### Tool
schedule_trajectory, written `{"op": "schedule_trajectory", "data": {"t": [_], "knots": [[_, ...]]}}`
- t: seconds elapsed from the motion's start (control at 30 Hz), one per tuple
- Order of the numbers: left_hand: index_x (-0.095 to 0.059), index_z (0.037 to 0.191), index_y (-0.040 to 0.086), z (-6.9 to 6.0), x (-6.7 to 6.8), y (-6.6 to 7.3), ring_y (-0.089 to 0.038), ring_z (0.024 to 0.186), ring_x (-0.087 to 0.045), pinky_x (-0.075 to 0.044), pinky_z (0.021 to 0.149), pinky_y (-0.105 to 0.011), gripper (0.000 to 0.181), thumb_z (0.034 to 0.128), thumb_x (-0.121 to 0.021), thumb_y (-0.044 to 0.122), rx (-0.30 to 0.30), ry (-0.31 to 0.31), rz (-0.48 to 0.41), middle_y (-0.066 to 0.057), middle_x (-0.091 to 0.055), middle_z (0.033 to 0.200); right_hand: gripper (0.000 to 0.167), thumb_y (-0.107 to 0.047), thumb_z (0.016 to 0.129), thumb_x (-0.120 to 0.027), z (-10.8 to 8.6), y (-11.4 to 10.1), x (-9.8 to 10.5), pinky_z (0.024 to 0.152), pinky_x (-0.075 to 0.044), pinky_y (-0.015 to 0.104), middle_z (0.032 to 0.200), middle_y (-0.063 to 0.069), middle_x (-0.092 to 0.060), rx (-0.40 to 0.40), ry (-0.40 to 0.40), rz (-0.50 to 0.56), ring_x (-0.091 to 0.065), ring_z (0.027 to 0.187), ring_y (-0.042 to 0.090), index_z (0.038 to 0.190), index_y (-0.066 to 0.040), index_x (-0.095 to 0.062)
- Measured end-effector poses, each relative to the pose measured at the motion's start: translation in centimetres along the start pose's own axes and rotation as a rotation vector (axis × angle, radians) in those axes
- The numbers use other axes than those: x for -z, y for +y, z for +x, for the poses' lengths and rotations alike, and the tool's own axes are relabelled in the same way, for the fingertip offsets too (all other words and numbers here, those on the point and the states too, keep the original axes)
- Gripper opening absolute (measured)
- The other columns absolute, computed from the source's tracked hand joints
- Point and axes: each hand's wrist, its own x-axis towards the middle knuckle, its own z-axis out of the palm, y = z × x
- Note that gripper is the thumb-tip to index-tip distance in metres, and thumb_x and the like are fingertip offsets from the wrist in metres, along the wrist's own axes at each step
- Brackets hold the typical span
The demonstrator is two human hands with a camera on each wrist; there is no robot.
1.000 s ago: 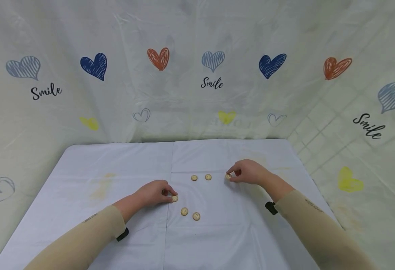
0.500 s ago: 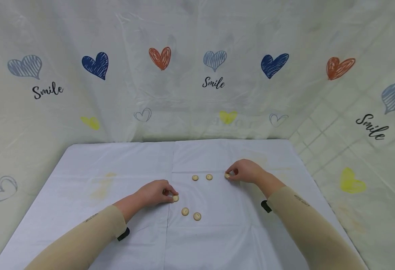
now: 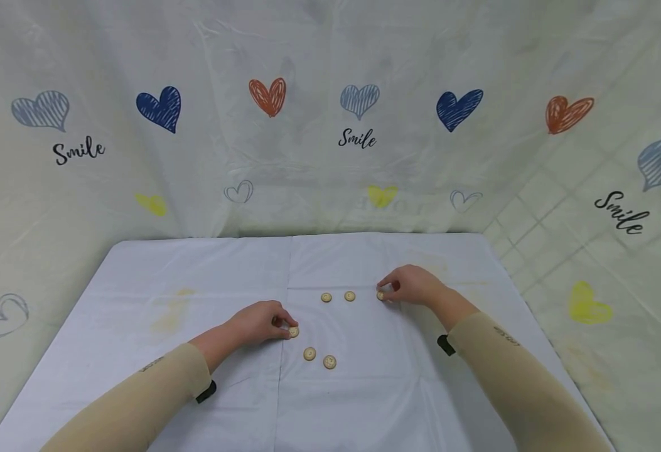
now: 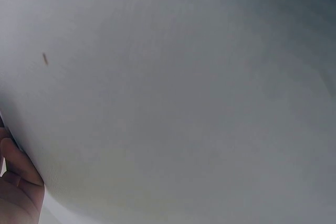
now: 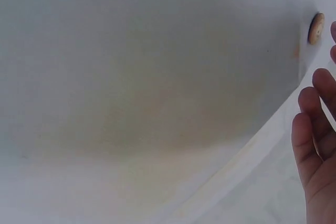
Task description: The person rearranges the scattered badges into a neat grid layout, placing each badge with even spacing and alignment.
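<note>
Left hand (image 3: 259,323) has fingers pinching tan button (image 3: 294,332) low over white-covered desk (image 3: 364,405). Right hand (image 3: 413,285), farther back, same deal with second button (image 3: 380,295). Back pair (image 3: 349,296) lined up left of that, front pair (image 3: 309,354) nearer person.

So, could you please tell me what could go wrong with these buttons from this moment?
The left hand has a small button at its finger and thumb tips; it might slip out. The right hand reaches over another button, so a sideways brush could perhaps push the loose button beside it. Also, a tug on the creased white cloth may shift them all.
</note>
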Motion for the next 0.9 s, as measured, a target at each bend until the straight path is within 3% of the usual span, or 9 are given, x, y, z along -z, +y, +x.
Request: {"op": "schedule_trajectory", "data": {"t": [0.3,0.5,0.67,0.9], "knots": [[-0.079,0.102,0.030,0.1,-0.1,-0.1,-0.008,0.075,-0.052,-0.044,0.069,-0.029,0.017,0.0858,-0.079,0.026,-0.007,0.000,0.001,0.012,-0.056,0.079,0.031,-0.037,0.086,-0.078,-0.5,-0.5,0.5,0.070,-0.042,0.032,0.073,-0.007,-0.057,0.010,0.006,0.038,-0.051,0.072,0.012,0.114,-0.023,-0.077],[-0.079,0.102,0.029,0.2,-0.2,-0.3,-0.008,0.075,-0.052,-0.044,0.069,-0.030,0.016,0.0858,-0.079,0.027,-0.005,0.001,-0.003,0.012,-0.056,0.079,0.030,-0.033,0.085,-0.079,-1.1,-1.9,0.1,0.068,-0.045,0.031,0.075,-0.008,-0.058,0.028,-0.021,0.094,-0.052,0.071,0.011,0.113,-0.022,-0.077],[-0.079,0.102,0.029,0.2,-0.1,-0.1,-0.010,0.075,-0.052,-0.044,0.070,-0.031,0.016,0.0860,-0.079,0.027,-0.002,-0.002,-0.015,0.011,-0.056,0.079,0.029,-0.034,0.084,-0.080,-1.7,-3.9,-0.7,0.068,-0.046,0.028,0.073,-0.012,-0.058,0.087,-0.054,0.068,-0.053,0.071,0.008,0.112,-0.027,-0.078],[-0.079,0.103,0.028,0.0,-0.1,0.0,-0.008,0.074,-0.051,-0.044,0.070,-0.030,0.016,0.0864,-0.078,0.027,-0.008,0.002,-0.004,0.012,-0.056,0.079,0.031,-0.035,0.083,-0.081,-2.9,-7.6,-2.1,0.068,-0.044,0.025,0.072,-0.016,-0.056,0.241,-0.106,0.084,-0.052,0.069,0.004,0.112,-0.027,-0.078]]}}
